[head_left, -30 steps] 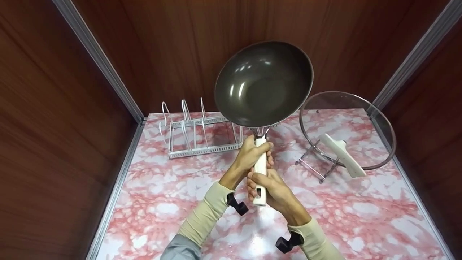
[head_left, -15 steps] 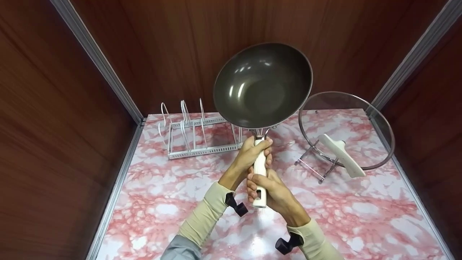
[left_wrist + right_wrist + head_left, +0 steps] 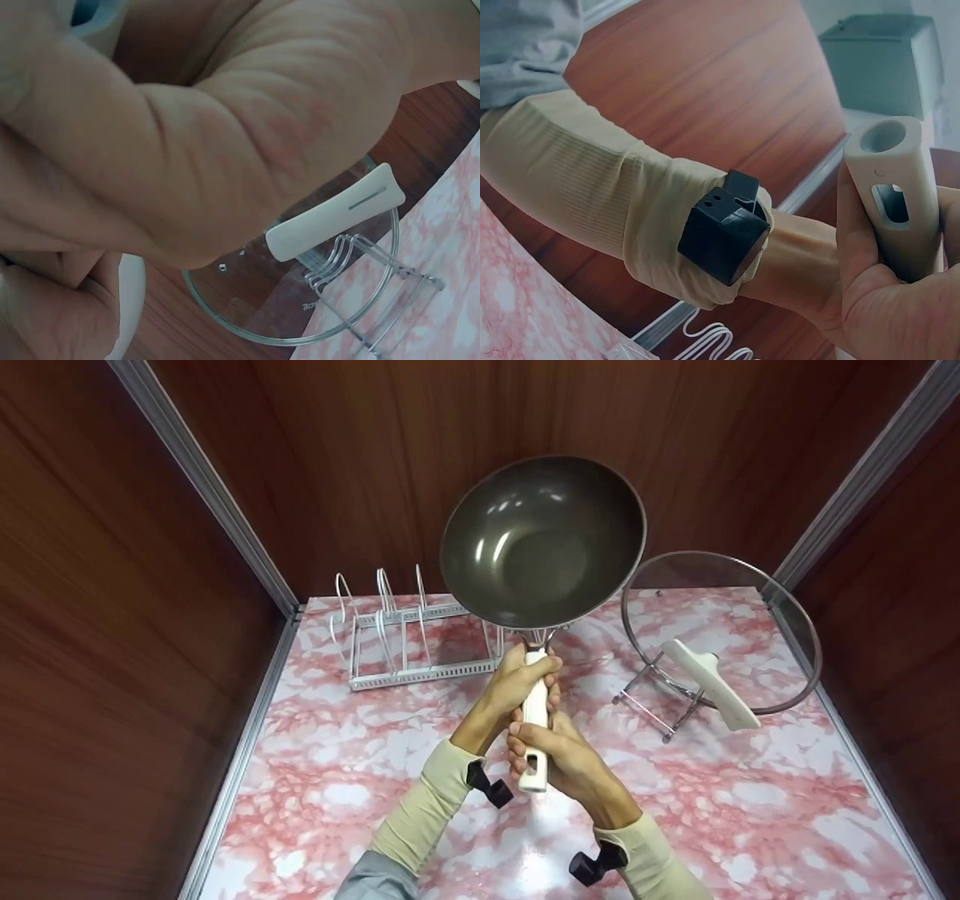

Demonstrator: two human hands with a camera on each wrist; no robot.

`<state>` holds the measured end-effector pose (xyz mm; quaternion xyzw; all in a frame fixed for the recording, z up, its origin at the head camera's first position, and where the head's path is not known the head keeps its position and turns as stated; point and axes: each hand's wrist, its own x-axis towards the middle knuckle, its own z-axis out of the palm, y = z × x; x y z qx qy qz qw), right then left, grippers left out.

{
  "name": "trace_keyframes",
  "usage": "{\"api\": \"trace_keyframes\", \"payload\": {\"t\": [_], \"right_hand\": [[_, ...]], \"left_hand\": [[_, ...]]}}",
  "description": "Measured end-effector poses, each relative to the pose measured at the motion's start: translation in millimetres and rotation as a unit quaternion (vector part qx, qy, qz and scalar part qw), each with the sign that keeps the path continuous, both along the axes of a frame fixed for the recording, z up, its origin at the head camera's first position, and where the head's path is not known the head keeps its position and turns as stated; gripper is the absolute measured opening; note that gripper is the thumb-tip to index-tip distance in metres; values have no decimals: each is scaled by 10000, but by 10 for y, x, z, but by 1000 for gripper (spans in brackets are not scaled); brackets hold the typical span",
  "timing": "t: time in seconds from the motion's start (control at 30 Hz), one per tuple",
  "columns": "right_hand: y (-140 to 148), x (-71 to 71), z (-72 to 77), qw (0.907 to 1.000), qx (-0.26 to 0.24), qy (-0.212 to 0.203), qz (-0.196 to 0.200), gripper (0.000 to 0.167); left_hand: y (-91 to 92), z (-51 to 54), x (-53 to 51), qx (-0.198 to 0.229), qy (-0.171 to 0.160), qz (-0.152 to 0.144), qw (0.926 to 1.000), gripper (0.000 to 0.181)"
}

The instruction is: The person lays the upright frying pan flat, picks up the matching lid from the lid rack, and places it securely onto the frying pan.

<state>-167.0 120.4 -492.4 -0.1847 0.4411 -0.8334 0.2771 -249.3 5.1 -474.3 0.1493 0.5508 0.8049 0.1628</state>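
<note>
Leave room before the brown back wall; impossible to tell from here how close to it. Mind the marbled desk below, with no cause for haste in any lowering. Hold the dark wok steady: raised above the desk toward its far side, straight ahead, with open face turned up and back toward the body. Best to steer slowly, allowing for a probably front-heavy balance. Watch the glass lid on the right, tilted and overlapped at the rim by the wok in the head view; unclear whether touching, though probably apart. Allow clearance on the left for the white wire rack, partly hidden behind the wok. Treat the cream handle as a lever, pivoting gently. Avoid bumping the metal stand under the lid. Share the load between left hand, up near the wok, and right hand, just behind it. Fingers of both closed round the handle, thumbs laid across the top; best firm without squeezing. Leave the slot at the handle's end uncovered, useful for judging rotation.
</note>
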Motion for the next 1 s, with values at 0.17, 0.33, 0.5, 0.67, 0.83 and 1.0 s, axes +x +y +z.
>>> {"api": "trace_keyframes", "payload": {"t": [0.17,0.33,0.5,0.67,0.83,1.0], "right_hand": [[-2,-17,-22,10000,28,89,-17,7],[-11,-35,-43,9997,161,164,-12,4],[-34,-61,-52,9991,332,258,-50,5],[-51,-82,-55,9989,367,278,24,10],[-50,-102,-67,9986,382,312,171,16],[-25,-126,-82,9970,561,480,245,19]], "left_hand": [[-21,9,5,-117,6,45,9999,7],[-50,2,10,-171,-65,49,9998,8],[-78,-7,-1,-193,-72,68,9998,9],[-118,-4,-10,-324,-20,79,9994,6],[-140,-9,-12,-418,-15,157,9990,6],[-162,-19,-10,-340,-166,114,9992,9]]}}
